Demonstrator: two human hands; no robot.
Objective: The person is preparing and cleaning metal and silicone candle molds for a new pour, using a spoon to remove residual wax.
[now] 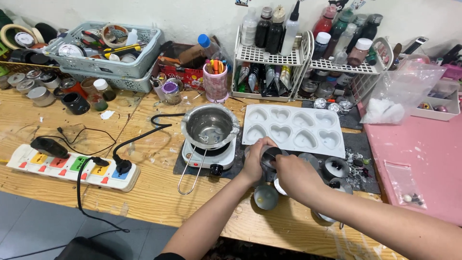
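Observation:
My left hand (254, 162) grips a small round metal tin (270, 156) at the middle of the wooden table (154, 188). My right hand (294, 174) meets it from the right, fingers closed on the same tin's rim. Just below the hands sits another small metal tin (265, 197) with a yellowish bottom. A white silicone mould with heart-shaped cavities (292, 130) lies right behind the hands. To the left, a steel melting pot (209, 126) with a wire handle rests on a small white electric hot plate (210, 155).
A multi-coloured power strip (72, 167) with black plugs and cables lies at the left. Grey baskets (108, 53) of tools and several jars stand at the back left. White wire racks (308, 58) hold bottles behind. A pink mat (418, 154) and plastic bags are at the right.

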